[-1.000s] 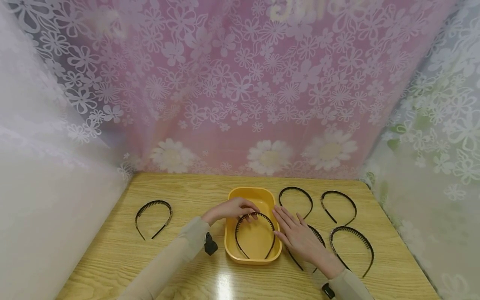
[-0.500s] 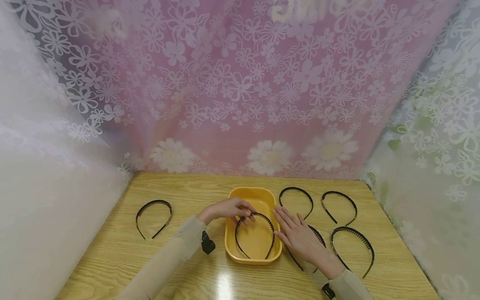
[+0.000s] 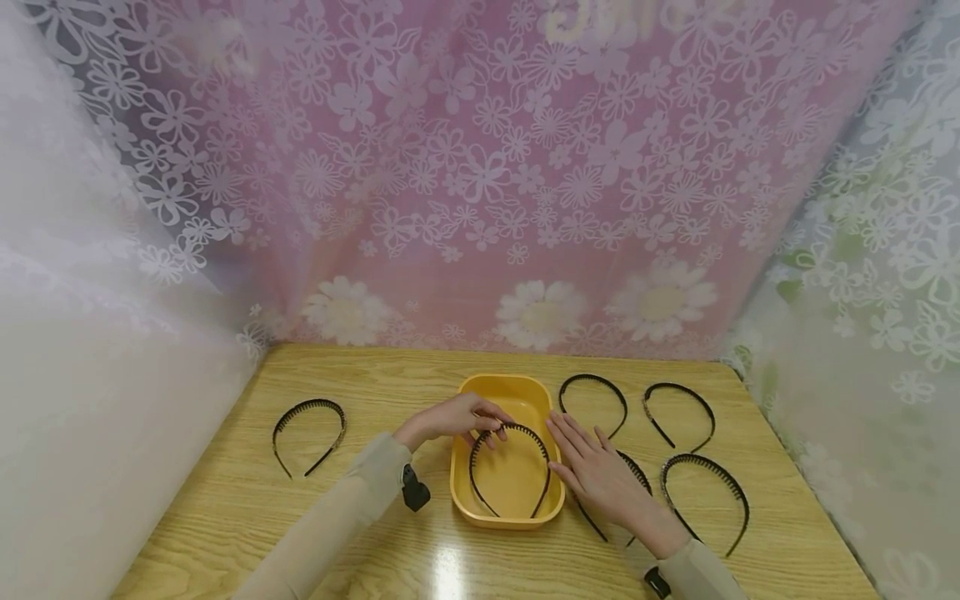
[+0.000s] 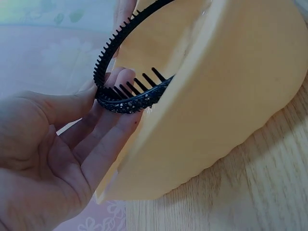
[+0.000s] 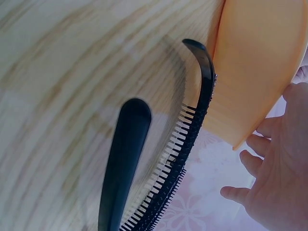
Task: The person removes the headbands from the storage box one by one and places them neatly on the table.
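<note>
A black toothed headband point(image 3: 545, 457) with a glittery outer face stands in the yellow plastic basin point(image 3: 506, 523), its two ends toward the near side. My left hand point(image 3: 459, 415) reaches over the basin's left rim and pinches the headband near the top of its curve, thumb against fingers, as the left wrist view also shows point(image 4: 62, 130). My right hand point(image 3: 596, 473) rests with extended fingers against the basin's right rim. Under that palm and wrist lies another black headband point(image 3: 636, 468), partly hidden; its teeth and ends show in the right wrist view.
Farther right on the wooden table point(image 3: 360, 533) lie more black headbands: one behind my right hand point(image 3: 624, 400), one at the back right point(image 3: 708, 412), one at the front right point(image 3: 745, 504). A single headband point(image 3: 343, 421) lies on the left. Flowered curtains point(image 3: 480, 208) enclose the table.
My left hand has shifted slightly left, its fingers moving a little along the headband's top. The right hand, basin and other headbands have stayed in place.
</note>
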The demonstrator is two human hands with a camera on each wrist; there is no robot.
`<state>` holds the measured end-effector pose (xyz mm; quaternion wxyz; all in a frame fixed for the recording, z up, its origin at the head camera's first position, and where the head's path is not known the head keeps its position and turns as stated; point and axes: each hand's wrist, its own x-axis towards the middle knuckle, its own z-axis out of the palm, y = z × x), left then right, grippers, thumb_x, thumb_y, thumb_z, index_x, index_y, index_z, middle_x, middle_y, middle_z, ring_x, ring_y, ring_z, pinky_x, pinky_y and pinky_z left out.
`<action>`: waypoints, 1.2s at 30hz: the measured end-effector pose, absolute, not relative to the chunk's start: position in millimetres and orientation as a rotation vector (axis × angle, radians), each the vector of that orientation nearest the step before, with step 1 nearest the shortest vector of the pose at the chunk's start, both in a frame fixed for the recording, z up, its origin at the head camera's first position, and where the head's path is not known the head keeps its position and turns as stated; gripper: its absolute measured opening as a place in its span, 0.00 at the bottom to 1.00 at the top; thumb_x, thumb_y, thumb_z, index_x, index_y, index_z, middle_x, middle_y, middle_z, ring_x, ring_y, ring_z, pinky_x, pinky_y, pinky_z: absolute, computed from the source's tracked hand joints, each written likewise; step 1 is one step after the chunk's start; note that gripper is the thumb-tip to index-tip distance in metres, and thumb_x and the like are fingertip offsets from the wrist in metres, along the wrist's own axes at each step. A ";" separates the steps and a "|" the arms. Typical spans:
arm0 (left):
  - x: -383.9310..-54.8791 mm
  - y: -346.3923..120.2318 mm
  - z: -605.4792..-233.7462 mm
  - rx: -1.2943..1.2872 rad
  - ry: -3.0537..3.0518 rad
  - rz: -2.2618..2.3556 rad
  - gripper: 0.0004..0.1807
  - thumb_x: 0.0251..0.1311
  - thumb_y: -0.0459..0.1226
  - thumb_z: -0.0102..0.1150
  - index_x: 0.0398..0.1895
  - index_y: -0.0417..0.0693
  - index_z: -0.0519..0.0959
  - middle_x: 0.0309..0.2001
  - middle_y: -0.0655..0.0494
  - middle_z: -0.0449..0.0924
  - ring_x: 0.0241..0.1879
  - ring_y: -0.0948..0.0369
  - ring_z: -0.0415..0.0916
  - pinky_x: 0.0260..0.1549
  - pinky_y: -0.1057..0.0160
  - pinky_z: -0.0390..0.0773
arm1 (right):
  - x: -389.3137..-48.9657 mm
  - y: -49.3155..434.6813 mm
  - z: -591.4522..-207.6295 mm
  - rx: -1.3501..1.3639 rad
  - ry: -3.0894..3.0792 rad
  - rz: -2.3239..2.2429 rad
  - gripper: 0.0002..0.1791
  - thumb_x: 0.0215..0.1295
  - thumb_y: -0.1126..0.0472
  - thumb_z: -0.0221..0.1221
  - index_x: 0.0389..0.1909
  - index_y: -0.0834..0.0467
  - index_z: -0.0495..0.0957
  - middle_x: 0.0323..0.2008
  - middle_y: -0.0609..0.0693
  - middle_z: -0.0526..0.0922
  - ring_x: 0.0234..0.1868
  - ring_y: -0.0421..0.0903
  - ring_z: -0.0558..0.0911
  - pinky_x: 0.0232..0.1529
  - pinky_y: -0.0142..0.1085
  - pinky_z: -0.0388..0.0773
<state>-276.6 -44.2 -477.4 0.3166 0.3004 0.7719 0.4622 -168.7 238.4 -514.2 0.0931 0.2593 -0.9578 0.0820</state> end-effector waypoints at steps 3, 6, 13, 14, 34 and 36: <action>-277.1 -44.9 -476.6 0.802 2.051 1.220 0.17 0.77 0.37 0.50 0.62 0.48 0.81 0.46 0.52 0.87 0.45 0.46 0.86 0.35 0.58 0.86 | -168.8 238.6 -514.2 0.771 -2.841 0.237 0.38 0.77 0.46 0.53 0.79 0.58 0.56 0.79 0.53 0.57 0.78 0.53 0.58 0.71 0.64 0.58; -278.5 -46.4 -476.1 0.809 2.063 1.228 0.17 0.77 0.37 0.50 0.62 0.48 0.82 0.47 0.51 0.88 0.45 0.44 0.85 0.35 0.58 0.86 | -169.1 238.8 -514.5 0.770 -2.840 0.233 0.37 0.77 0.45 0.53 0.79 0.58 0.56 0.79 0.53 0.57 0.78 0.53 0.58 0.71 0.64 0.59; -283.5 -50.5 -471.5 0.783 2.065 1.300 0.17 0.77 0.36 0.50 0.63 0.46 0.81 0.48 0.46 0.87 0.47 0.39 0.83 0.34 0.59 0.87 | -168.9 239.1 -514.8 0.773 -2.847 0.229 0.38 0.77 0.45 0.53 0.79 0.58 0.56 0.79 0.53 0.57 0.79 0.53 0.57 0.71 0.64 0.58; -284.5 -51.2 -470.5 0.777 2.066 1.310 0.18 0.77 0.36 0.50 0.63 0.46 0.80 0.48 0.45 0.87 0.47 0.39 0.83 0.34 0.59 0.87 | -168.9 239.0 -514.7 0.773 -2.849 0.230 0.38 0.77 0.45 0.53 0.79 0.58 0.56 0.79 0.53 0.57 0.79 0.53 0.57 0.71 0.64 0.58; -292.9 -66.9 -452.4 0.748 2.107 1.372 0.19 0.78 0.36 0.48 0.67 0.45 0.77 0.50 0.45 0.86 0.47 0.43 0.83 0.36 0.55 0.86 | -169.7 239.3 -513.4 0.777 -2.861 0.262 0.38 0.77 0.44 0.51 0.80 0.58 0.55 0.79 0.54 0.56 0.79 0.54 0.57 0.72 0.64 0.55; -293.7 -69.9 -452.0 0.742 2.107 1.377 0.19 0.78 0.37 0.47 0.67 0.45 0.77 0.51 0.45 0.85 0.49 0.40 0.82 0.37 0.53 0.86 | -169.7 239.3 -513.5 0.778 -2.861 0.262 0.38 0.77 0.44 0.51 0.80 0.59 0.55 0.79 0.54 0.56 0.79 0.54 0.56 0.72 0.64 0.55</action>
